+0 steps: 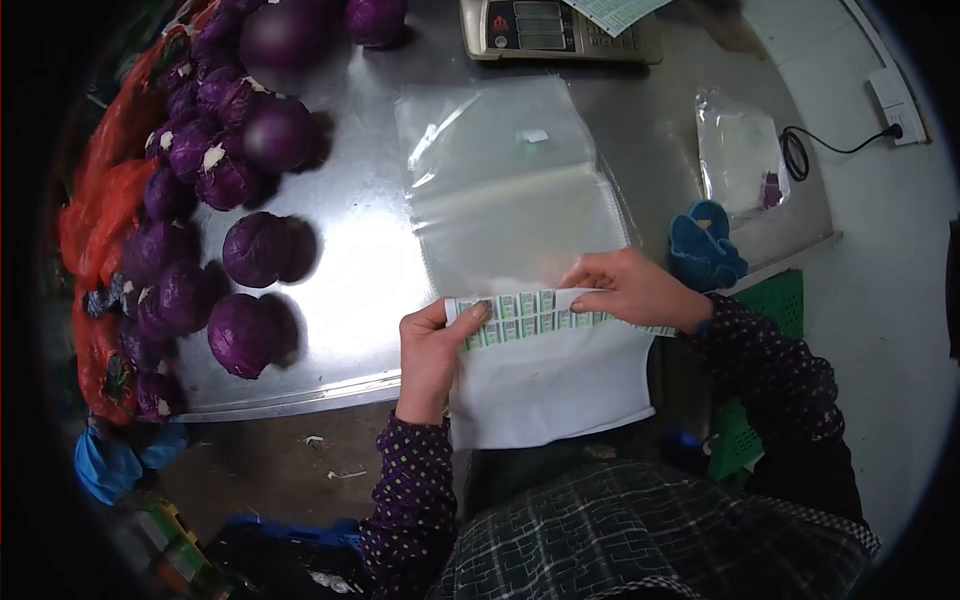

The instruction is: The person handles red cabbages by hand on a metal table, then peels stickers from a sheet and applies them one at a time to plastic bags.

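A white sheet bearing rows of small green-and-white labels [550,375] is spanning both hands and reaching past the near edge of a shiny steel table [350,350]. The labels are carrying dark print too small to read; they are forming two rows along the far side, with a white gap showing in the upper one, and the broad lower part is hanging plain and slightly creased. The left hand [430,350] is pinching the sheet's left corner, thumb on top. The right hand [635,290] is curling at its far edge with the thumb lying on it; whether it is pinching I cannot tell.

Beyond, a stack of clear plastic bags [510,210] is lying flat, a small white scrap showing on it. Bare steel is running between these bags and the round purple cabbages [257,250] lining the surface's left edge. A grey scale with a red mark [528,28] is standing toward the far edge. A crumpled blue article [706,245] is resting near the right edge.
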Tool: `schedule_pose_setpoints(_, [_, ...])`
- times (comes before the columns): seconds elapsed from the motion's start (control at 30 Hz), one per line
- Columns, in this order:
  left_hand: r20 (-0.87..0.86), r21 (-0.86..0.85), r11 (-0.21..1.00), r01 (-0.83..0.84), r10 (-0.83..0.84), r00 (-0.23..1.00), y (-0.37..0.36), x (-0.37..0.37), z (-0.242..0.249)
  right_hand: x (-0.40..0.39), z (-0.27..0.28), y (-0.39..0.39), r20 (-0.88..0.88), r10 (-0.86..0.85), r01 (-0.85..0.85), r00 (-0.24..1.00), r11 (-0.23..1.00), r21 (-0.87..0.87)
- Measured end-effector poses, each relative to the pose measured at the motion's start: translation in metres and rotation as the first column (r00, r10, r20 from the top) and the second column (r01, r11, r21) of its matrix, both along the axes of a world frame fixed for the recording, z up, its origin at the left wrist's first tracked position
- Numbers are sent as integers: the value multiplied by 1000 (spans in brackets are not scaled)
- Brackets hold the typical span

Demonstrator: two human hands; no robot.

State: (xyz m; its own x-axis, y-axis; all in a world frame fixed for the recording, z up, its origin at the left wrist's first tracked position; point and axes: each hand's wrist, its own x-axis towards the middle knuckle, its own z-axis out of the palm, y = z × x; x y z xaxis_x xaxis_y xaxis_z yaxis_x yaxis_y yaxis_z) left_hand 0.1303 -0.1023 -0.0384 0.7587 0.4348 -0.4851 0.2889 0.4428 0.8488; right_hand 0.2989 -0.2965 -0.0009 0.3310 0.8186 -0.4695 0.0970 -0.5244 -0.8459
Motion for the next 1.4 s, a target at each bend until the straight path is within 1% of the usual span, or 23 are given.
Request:
schedule_pose_setpoints(0.07, [13,-53,999,5,-4,1000,4,-8,1,-2,0,-2,-43,15,-17,999,998,-53])
schedule_pose_setpoints(0.1, [12,-49,999,5,-4,1000,3,-10,1,-5,-2,-2,2,60,-60,998,997,-44])
schedule_pose_setpoints(0.17, [53,91,996,-26,22,998,-1,-11,-1,-5,-2,6,55,108,-107,993,994,-31])
schedule_pose_setpoints(0.23, [15,83,997,8,-9,1000,-4,-10,6,-7,1,22,381,73,-142,922,977,157])
schedule_pose_setpoints(0.27, [-9,81,996,45,-45,999,-5,-8,9,-12,-4,24,382,71,-141,921,977,160])
schedule_pose_setpoints(0.33, [-67,60,998,14,-10,998,-14,-6,7,-19,-16,44,398,56,-186,916,937,295])
schedule_pose_setpoints(0.37, [-189,316,936,155,-98,977,-9,-16,-22,-22,-15,48,469,135,-271,873,933,235])
schedule_pose_setpoints(0.4, [-253,441,876,196,-88,963,-8,-14,-23,-24,-21,52,432,128,-239,893,947,214])
schedule_pose_setpoints(0.43, [-203,386,908,162,-88,975,-8,-20,-51,-24,-23,54,504,117,-261,856,938,227])
schedule_pose_setpoints(0.47, [-93,380,919,106,-76,993,-11,-19,-54,-26,-10,57,442,156,-241,883,960,144])
schedule_pose_setpoints(0.5, [-163,310,931,193,-148,975,-9,-18,-35,-29,-5,58,430,150,-226,890,965,131])
schedule_pose_setpoints(0.57, [-179,269,936,227,-183,967,-7,-16,-22,-34,-8,58,562,163,-257,811,962,91])
schedule_pose_setpoints(0.6, [-161,303,933,195,-152,975,-6,-15,-22,-37,-4,62,586,167,-285,793,952,115])
schedule_pose_setpoints(0.67, [-24,134,990,36,-33,999,-13,-17,-22,-44,4,63,646,167,-257,745,965,47])
schedule_pose_setpoints(0.7, [-5,132,991,0,1,1000,-15,-17,-26,-45,4,62,659,193,-290,727,956,40])
schedule_pose_setpoints(0.87, [-58,152,988,-15,24,998,-13,-19,-27,-56,-6,67,766,118,-267,632,961,72])
schedule_pose_setpoints(0.97, [-129,95,995,37,-24,991,-9,-22,-25,-62,-6,68,797,69,-259,599,960,111])
schedule_pose_setpoints(1.1, [-85,145,989,-12,25,996,-8,-17,-36,-61,-7,73,800,77,-235,594,969,81])
schedule_pose_setpoints(1.2, [-132,64,997,-41,49,990,-19,-19,-32,-67,-11,64,795,87,-225,600,972,64])
schedule_pose_setpoints(1.27, [-102,54,997,-49,55,993,-14,-15,-29,-67,-9,69,838,60,-244,542,966,89])
schedule_pose_setpoints(1.3, [-104,61,993,-98,104,989,-11,-15,-27,-68,-10,72,837,81,-291,541,952,96])
schedule_pose_setpoints(1.37, [-179,238,971,24,19,984,-11,-17,-18,-71,-15,68,872,31,-241,489,965,100])
schedule_pose_setpoints(1.4, [-158,215,976,22,12,987,-10,-18,3,-73,-15,69,865,44,-257,500,961,100])
